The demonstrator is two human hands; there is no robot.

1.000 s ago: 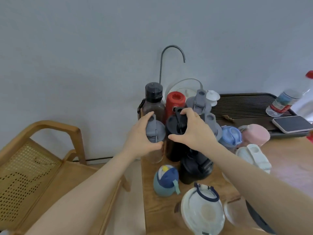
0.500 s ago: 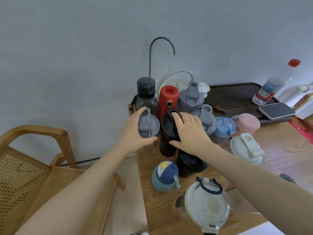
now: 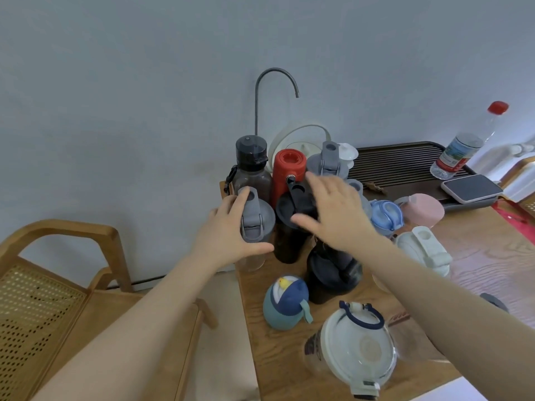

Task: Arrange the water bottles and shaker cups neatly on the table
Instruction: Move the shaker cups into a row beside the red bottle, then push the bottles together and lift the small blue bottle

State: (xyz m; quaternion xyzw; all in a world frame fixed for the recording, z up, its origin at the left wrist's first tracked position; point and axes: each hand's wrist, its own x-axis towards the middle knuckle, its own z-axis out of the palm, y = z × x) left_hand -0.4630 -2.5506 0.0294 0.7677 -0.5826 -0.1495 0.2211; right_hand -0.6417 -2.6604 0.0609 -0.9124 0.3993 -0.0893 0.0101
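The bottles and shaker cups stand bunched at the far left corner of the wooden table [image 3: 477,261], against the wall. The person's left hand [image 3: 231,235] is wrapped around a clear shaker cup with a grey flip lid [image 3: 256,219], right at the table's left edge; the thumb curls across the front of the cup and the other fingers reach up behind the lid. The right hand [image 3: 333,215] hangs over the black shaker cup [image 3: 289,227] just beside it, fingers spread and blurred, thumb out toward the black lid; I cannot tell whether it touches.

Behind them, along the back edge, are a smoky bottle with a black cap [image 3: 252,166], a red flask [image 3: 289,175] and a grey-lidded shaker [image 3: 328,163]. Nearer the front edge sit another black shaker [image 3: 330,279], a small blue child's cup [image 3: 285,305] and a large clear jug with a white lid [image 3: 356,351]. To the right are a light-blue-lidded cup [image 3: 386,215], a pink cup [image 3: 422,211] and a white-lidded shaker [image 3: 422,250].
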